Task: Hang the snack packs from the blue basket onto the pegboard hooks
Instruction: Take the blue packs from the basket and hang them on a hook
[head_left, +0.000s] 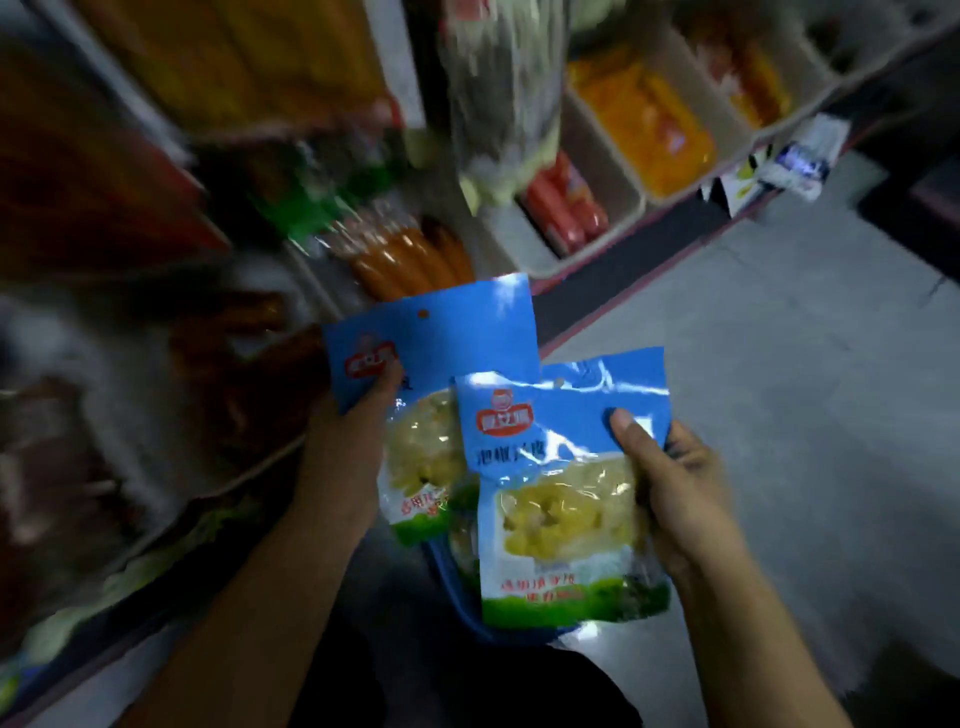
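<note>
The left hand (358, 431) gripped a glossy blue plastic snack pack with a clear window of pale yellow pieces and a green lower edge (426, 364), its thumb pressed over the red logo near the pack's upper left corner and its fingers hidden behind the pack. The right hand (670, 478) held a second, matching blue snack pack (561, 499) by its right edge, the thumb laid flat across the blue front and the curled fingers wrapped round the back, their tips showing past the edge. The second pack overlapped the lower right part of the first, and both were held upright, each with a small round hanging hole near its top. Under the two packs, only a curved sliver of the blue plastic basket (452, 587) showed, just in front of the person's dark clothing. To the left and above ran blurred store shelving with beige trays (618, 171) holding orange and red packaged goods, and a clear bag of pale pieces (504, 119) hung above them. Grey floor (779, 364) lay to the right.
</note>
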